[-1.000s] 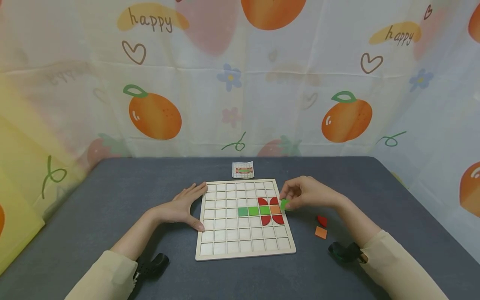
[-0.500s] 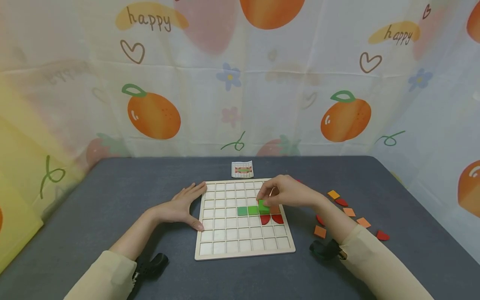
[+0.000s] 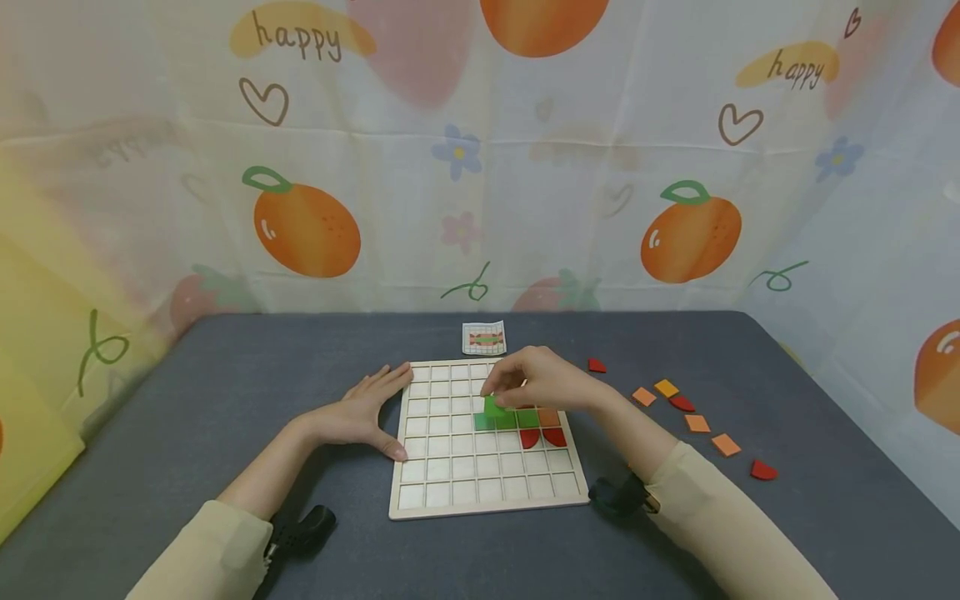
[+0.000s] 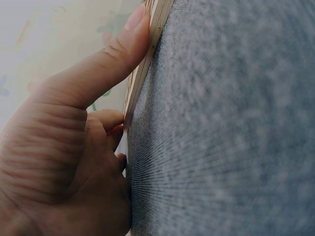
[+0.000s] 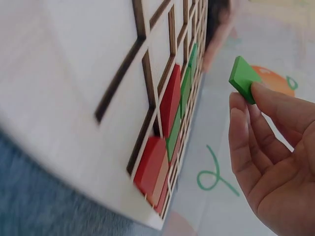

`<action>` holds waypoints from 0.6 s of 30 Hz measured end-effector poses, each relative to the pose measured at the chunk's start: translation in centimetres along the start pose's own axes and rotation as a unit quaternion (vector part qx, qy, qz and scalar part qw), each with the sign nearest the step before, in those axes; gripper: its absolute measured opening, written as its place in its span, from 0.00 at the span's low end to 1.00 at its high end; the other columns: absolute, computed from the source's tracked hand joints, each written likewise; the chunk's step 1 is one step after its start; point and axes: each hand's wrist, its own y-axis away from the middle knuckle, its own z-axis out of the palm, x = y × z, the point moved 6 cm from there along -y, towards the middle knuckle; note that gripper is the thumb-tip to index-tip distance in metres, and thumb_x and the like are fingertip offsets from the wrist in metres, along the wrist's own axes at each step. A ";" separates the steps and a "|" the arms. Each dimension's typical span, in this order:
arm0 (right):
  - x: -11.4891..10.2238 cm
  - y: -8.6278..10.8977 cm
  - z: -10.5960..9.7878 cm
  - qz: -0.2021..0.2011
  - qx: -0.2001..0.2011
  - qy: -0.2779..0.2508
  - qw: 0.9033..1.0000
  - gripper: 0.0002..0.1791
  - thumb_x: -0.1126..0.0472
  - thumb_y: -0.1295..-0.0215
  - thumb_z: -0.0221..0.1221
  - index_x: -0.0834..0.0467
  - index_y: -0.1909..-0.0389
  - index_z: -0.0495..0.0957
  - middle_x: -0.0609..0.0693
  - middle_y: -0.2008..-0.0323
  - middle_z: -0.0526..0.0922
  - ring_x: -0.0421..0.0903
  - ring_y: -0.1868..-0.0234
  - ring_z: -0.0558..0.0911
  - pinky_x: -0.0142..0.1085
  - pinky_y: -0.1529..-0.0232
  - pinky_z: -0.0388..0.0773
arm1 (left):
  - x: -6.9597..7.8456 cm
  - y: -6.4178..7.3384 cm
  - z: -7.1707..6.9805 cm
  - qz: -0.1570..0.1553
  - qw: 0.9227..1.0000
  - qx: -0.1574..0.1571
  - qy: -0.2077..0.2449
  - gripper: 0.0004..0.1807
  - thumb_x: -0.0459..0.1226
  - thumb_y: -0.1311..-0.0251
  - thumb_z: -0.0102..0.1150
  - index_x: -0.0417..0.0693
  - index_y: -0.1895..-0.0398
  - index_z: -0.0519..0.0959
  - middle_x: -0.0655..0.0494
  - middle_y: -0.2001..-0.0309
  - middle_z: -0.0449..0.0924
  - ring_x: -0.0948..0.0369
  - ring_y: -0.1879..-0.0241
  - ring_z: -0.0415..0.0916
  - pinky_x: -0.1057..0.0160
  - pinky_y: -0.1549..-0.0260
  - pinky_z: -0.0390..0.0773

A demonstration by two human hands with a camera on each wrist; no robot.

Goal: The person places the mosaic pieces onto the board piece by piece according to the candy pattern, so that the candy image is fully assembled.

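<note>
A wooden grid board (image 3: 491,507) lies flat on the dark table. My left hand (image 3: 356,419) rests against its left side, thumb (image 4: 115,56) and fingertips touching the edge. Over the board's middle, my right hand (image 3: 551,379) pinches a green square tile (image 5: 243,76) between thumb and fingers, held apart from the grid in the right wrist view. Below it, a row of set tiles runs from a teal-green one (image 3: 480,422) through a green tile (image 3: 528,418) to an orange tile (image 3: 548,418). Quarter-round red tiles (image 3: 555,437) sit beside the row; others behind it are hidden by my hand.
Loose pieces lie right of the board, among them a yellow-orange tile (image 3: 666,388), an orange tile (image 3: 726,445) and a red piece (image 3: 764,470). A small pattern card (image 3: 483,338) is behind the board. A printed curtain (image 3: 480,167) hangs past the table.
My right hand has moved left from the board's right edge to above its middle, carrying the green tile. The left hand has stayed in place.
</note>
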 end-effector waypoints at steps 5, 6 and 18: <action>-0.3 -0.8 0.5 0.002 -0.001 -0.004 1.000 0.08 0.64 0.34 0.61 0.53 0.57 0.86 0.49 0.65 0.87 0.47 0.64 0.85 0.35 0.63 0.82 | 0.0 -0.1 0.0 -0.003 1.000 -0.002 0.004 0.68 0.56 0.60 0.77 0.42 0.21 0.46 0.42 0.19 0.37 0.36 0.21 0.30 0.29 0.28 0.35; -0.3 -1.0 0.5 0.003 0.001 -0.001 1.000 0.08 0.64 0.34 0.62 0.52 0.57 0.86 0.49 0.65 0.87 0.47 0.63 0.85 0.34 0.63 0.82 | 0.1 -0.1 0.0 -0.005 1.000 -0.002 0.003 0.68 0.56 0.60 0.77 0.42 0.21 0.46 0.43 0.19 0.37 0.36 0.21 0.30 0.29 0.28 0.35; -0.7 -3.1 1.6 0.025 0.003 0.012 1.000 0.09 0.66 0.38 0.65 0.53 0.58 0.87 0.49 0.62 0.88 0.38 0.63 0.85 0.29 0.60 0.82 | 0.0 -0.1 0.1 -0.011 1.000 0.001 0.001 0.68 0.55 0.59 0.77 0.41 0.21 0.46 0.43 0.19 0.38 0.36 0.21 0.31 0.29 0.28 0.35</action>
